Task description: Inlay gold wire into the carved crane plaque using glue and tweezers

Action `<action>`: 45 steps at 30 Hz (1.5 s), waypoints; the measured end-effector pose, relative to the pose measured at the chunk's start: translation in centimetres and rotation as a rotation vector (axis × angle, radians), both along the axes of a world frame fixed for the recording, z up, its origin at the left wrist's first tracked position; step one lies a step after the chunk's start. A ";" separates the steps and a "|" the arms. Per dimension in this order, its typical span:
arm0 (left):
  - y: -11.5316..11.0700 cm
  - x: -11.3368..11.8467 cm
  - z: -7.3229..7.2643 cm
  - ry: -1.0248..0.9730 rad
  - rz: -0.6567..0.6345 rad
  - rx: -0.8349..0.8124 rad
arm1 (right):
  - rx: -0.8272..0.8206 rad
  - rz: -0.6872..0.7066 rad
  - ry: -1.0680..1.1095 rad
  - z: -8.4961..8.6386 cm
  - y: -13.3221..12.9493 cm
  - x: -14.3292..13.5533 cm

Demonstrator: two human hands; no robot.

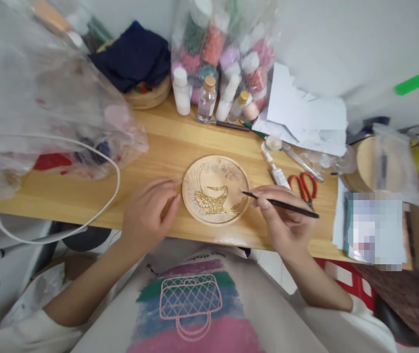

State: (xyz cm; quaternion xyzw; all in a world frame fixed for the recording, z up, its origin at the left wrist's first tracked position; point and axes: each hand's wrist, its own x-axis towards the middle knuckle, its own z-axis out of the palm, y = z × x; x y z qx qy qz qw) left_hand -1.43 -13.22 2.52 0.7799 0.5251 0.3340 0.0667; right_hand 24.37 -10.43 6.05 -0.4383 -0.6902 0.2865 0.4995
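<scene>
A round wooden plate [215, 190] lies on the table, with a gold bird design and fine line patterns on its face. At its right side my right hand [284, 215] grips a thin dark pen-like tool [293, 208], whose tip is over the right part of the plate. My left hand [153, 208] rests at the plate's left edge, fingertips close to the rim, the thumb apart from the curved fingers. Nothing shows in it.
Small bottles [207, 100] and a bag of colored jars [224, 44] stand behind. Red-handled pliers [304, 187], a white tube [279, 175] and papers [301, 113] lie right. A white cable [118, 179] loops by the plastic bag [43, 88] at left.
</scene>
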 end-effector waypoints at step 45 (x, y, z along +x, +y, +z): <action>-4.9 -3.8 3.1 -0.944 0.121 -1.049 | 0.077 -0.102 0.164 1.0 -5.4 -1.3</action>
